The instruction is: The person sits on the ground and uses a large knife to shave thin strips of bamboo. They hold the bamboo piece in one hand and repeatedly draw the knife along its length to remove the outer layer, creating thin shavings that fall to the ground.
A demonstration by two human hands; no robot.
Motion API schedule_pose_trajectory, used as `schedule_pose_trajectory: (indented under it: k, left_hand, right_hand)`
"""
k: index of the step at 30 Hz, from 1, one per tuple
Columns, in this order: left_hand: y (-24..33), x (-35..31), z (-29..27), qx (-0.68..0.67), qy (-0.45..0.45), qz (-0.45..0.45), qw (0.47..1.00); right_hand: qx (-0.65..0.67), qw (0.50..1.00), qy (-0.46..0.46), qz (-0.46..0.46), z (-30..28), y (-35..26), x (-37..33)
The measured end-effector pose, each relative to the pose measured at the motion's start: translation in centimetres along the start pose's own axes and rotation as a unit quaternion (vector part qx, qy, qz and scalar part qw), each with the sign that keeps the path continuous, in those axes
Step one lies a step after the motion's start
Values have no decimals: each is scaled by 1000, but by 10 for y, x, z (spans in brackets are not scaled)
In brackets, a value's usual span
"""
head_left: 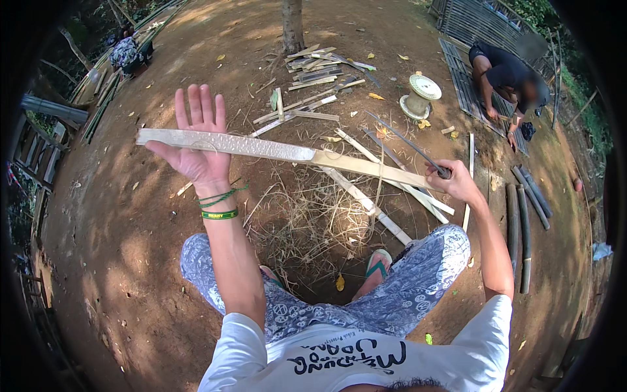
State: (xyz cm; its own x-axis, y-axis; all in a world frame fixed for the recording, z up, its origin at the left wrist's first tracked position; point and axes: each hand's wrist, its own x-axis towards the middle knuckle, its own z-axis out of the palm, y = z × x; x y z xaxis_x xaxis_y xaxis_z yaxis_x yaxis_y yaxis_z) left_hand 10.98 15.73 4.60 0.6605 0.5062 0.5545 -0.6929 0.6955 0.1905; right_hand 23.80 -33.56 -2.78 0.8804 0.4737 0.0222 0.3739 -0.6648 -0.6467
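Observation:
A long, flat split-bamboo strip point(261, 147) stretches across in front of me, its left part pale and rough, its right part smoother and yellowish. It lies across the palm of my left hand point(201, 140), which faces up with the fingers stretched out and the thumb along the strip's lower edge. My right hand point(460, 181) is closed around the dark handle of a knife point(406, 141) and also grips the right end of the strip. The knife's narrow blade points up and to the left. Below the strip, curly bamboo shavings point(326, 212) cover the ground between my feet.
More bamboo strips point(362, 195) lie beyond the shavings, with a pile of split pieces point(320, 68) by a tree trunk point(292, 26). A pale spool point(420, 97) stands to the right. Another person point(506, 75) bends over a slatted bamboo panel point(457, 78). Dark bamboo poles point(524, 238) lie at right.

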Motion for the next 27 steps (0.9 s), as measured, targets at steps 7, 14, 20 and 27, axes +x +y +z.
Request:
schedule_pose_trajectory:
  k: [7, 14, 20, 27]
  left_hand:
    - [41, -49, 51, 269, -8, 57, 961]
    - [4, -102, 36, 426, 21, 115, 897]
    - [14, -118, 59, 464, -28, 179, 867]
    - [25, -142, 90, 451, -38, 102, 886]
  right_hand:
    - [50, 989, -57, 128, 46, -83, 6]
    - [276, 944, -136, 119, 114, -152, -60]
    - [284, 947, -102, 111, 198, -163, -132]
    - [349, 928, -88, 93, 239, -180, -162]
